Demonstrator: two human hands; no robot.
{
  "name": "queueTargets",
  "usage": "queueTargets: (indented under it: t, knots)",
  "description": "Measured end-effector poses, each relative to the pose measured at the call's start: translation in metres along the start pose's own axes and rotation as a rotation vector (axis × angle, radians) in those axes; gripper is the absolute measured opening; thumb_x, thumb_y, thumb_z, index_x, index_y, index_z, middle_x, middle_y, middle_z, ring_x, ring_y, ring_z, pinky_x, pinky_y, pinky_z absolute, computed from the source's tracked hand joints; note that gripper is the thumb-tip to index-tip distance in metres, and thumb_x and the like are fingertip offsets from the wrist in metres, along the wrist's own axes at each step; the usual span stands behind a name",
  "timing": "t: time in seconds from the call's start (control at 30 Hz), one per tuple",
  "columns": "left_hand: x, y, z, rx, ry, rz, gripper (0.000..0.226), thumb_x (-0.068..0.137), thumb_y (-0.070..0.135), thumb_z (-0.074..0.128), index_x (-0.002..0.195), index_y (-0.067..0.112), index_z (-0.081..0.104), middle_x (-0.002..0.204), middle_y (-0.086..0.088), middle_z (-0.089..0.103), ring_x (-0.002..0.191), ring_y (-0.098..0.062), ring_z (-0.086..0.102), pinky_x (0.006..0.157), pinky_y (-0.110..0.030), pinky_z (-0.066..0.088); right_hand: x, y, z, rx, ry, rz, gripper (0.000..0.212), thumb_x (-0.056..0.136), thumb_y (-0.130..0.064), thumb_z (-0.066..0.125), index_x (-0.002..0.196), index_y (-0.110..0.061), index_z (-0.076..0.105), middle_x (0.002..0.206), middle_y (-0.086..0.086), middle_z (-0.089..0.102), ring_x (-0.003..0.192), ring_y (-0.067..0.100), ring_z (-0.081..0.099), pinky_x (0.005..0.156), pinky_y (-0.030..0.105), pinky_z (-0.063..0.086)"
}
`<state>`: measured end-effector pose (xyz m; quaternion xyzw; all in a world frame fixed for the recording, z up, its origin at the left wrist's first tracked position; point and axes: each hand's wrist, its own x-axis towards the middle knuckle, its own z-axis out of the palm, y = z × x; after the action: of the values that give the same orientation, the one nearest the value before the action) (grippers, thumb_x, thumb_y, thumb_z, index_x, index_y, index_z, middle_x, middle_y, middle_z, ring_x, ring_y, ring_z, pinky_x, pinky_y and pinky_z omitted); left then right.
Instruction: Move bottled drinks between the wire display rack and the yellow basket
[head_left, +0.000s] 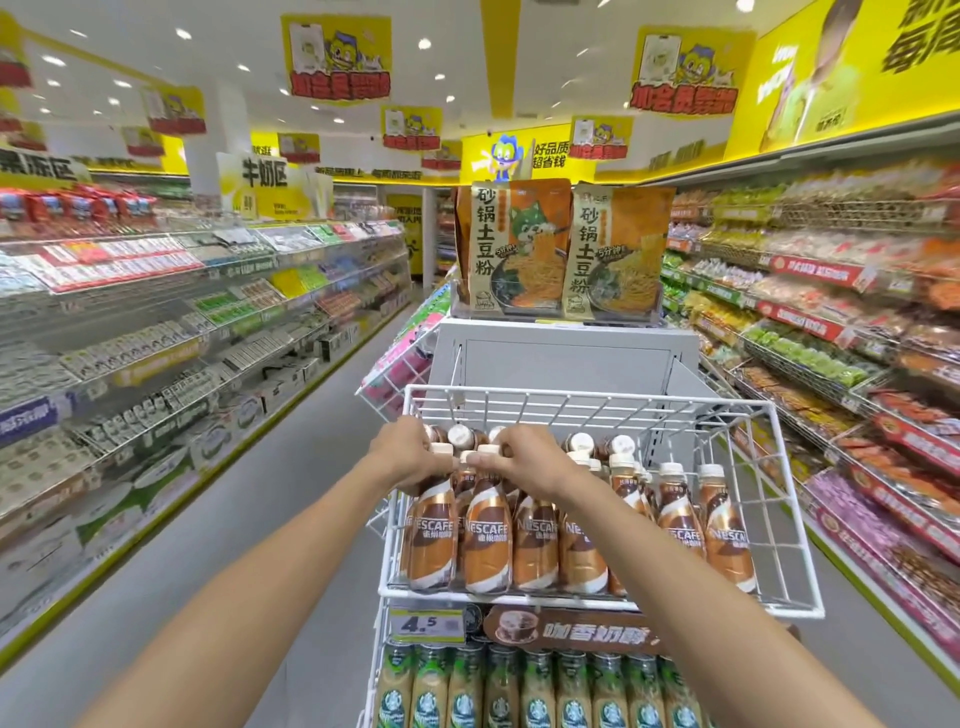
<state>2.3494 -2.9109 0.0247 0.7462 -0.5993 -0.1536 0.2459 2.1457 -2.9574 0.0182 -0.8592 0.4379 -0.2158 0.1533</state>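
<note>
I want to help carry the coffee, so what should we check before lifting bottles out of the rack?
1. Left hand grips one of the bottles by its top: ok.
2. Right hand grips a top too: ok.
3. Bottles stand upright in the rack: ok.
4. Caps are on: ok, for those that show.
5. Room to lift upward: ok, the rack is open on top.
6. Basket ready nearby: cannot tell, it is out of view.
</note>
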Motion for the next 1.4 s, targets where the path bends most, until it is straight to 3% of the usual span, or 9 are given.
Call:
queueTargets:
  t: [0.2, 0.33, 0.47, 0.57, 0.7, 0.77, 0.87, 1.2, 1.4]
  knots:
    - [0.003, -0.002, 0.003, 0.001, 0.031, 0.001, 0.061, 0.079, 0.046, 0.086, 0.055, 0.017, 0.038, 0.053, 0.001, 0.042, 0.054, -0.020, 0.044, 0.058, -0.032, 0.036, 0.001, 0.001, 0.002, -0.005, 0.019, 0.014, 0.054, 0.094, -0.056, 0.071, 0.071, -0.010, 0.054, 0.065, 0.005, 0.054, 0.060, 0.020, 0.048, 0.060, 0.037, 0.037]
    - [0.004, 0.006, 0.001, 0.054, 0.151, 0.027, 0.062, 0.078, 0.051, 0.084, 0.053, 0.016, 0.040, 0.050, 0.002, 0.044, 0.051, -0.019, 0.045, 0.053, -0.029, 0.037, 0.000, -0.001, 0.001, 0.013, 0.058, 0.016, 0.041, 0.094, -0.054, 0.071, 0.100, -0.013, 0.076, 0.088, 0.003, 0.075, 0.084, 0.019, 0.069, 0.077, 0.040, 0.058]
    - [0.005, 0.012, -0.013, 0.093, 0.241, 0.098, 0.063, 0.079, 0.053, 0.083, 0.051, 0.017, 0.040, 0.047, 0.004, 0.039, 0.050, -0.019, 0.040, 0.057, -0.032, 0.038, -0.007, -0.009, -0.012, 0.019, 0.091, 0.018, 0.049, 0.098, -0.051, 0.067, 0.126, -0.010, 0.071, 0.111, 0.006, 0.078, 0.105, 0.022, 0.072, 0.094, 0.045, 0.059]
    - [-0.005, 0.018, -0.022, 0.172, 0.218, 0.197, 0.060, 0.086, 0.053, 0.075, 0.055, 0.017, 0.039, 0.049, 0.003, 0.037, 0.049, -0.018, 0.038, 0.052, -0.032, 0.030, -0.014, -0.011, -0.022, -0.007, 0.077, 0.014, 0.044, 0.103, -0.047, 0.059, 0.121, -0.010, 0.073, 0.111, 0.008, 0.078, 0.105, 0.024, 0.070, 0.094, 0.045, 0.058]
    - [-0.029, 0.028, -0.026, 0.341, -0.033, 0.333, 0.045, 0.095, 0.055, 0.061, 0.095, 0.011, 0.068, 0.091, -0.006, 0.072, 0.085, -0.025, 0.067, 0.075, -0.042, 0.055, -0.030, -0.010, -0.034, -0.080, -0.003, -0.063, 0.041, 0.109, -0.041, 0.045, 0.117, -0.012, 0.072, 0.116, 0.010, 0.075, 0.110, 0.031, 0.068, 0.092, 0.044, 0.054]
    - [-0.048, 0.037, -0.025, 0.409, -0.153, 0.380, 0.051, 0.098, 0.056, 0.056, 0.123, 0.012, 0.063, 0.119, -0.008, 0.070, 0.106, -0.027, 0.066, 0.094, -0.046, 0.054, -0.039, -0.004, -0.040, -0.176, -0.038, -0.088, 0.049, 0.109, -0.048, 0.042, 0.134, -0.013, 0.065, 0.133, 0.012, 0.069, 0.124, 0.031, 0.062, 0.100, 0.046, 0.051]
    - [-0.074, 0.050, -0.016, 0.479, -0.179, 0.396, 0.056, 0.101, 0.058, 0.052, 0.130, 0.010, 0.057, 0.127, -0.007, 0.064, 0.110, -0.026, 0.061, 0.097, -0.044, 0.052, -0.062, 0.010, -0.048, -0.287, -0.068, -0.058, 0.065, 0.106, -0.062, 0.036, 0.151, -0.017, 0.050, 0.147, 0.012, 0.058, 0.138, 0.032, 0.053, 0.112, 0.051, 0.047]
    - [-0.190, 0.149, 0.075, 0.549, -0.221, 0.658, 0.071, 0.101, 0.063, 0.044, 0.151, 0.011, 0.044, 0.154, -0.012, 0.051, 0.139, -0.026, 0.050, 0.121, -0.045, 0.040, -0.287, 0.078, -0.120, -0.508, 0.004, 0.327, 0.071, 0.102, -0.067, 0.034, 0.153, -0.019, 0.047, 0.158, 0.018, 0.047, 0.143, 0.040, 0.046, 0.115, 0.057, 0.043]
    - [-0.299, 0.236, 0.184, 0.467, -0.383, 0.867, 0.075, 0.095, 0.069, 0.047, 0.140, 0.009, 0.052, 0.143, -0.016, 0.059, 0.129, -0.031, 0.057, 0.111, -0.044, 0.045, -0.506, 0.105, -0.160, -0.552, -0.048, 0.627, 0.068, 0.105, -0.060, 0.039, 0.161, -0.023, 0.037, 0.167, 0.013, 0.036, 0.152, 0.035, 0.035, 0.122, 0.053, 0.034]
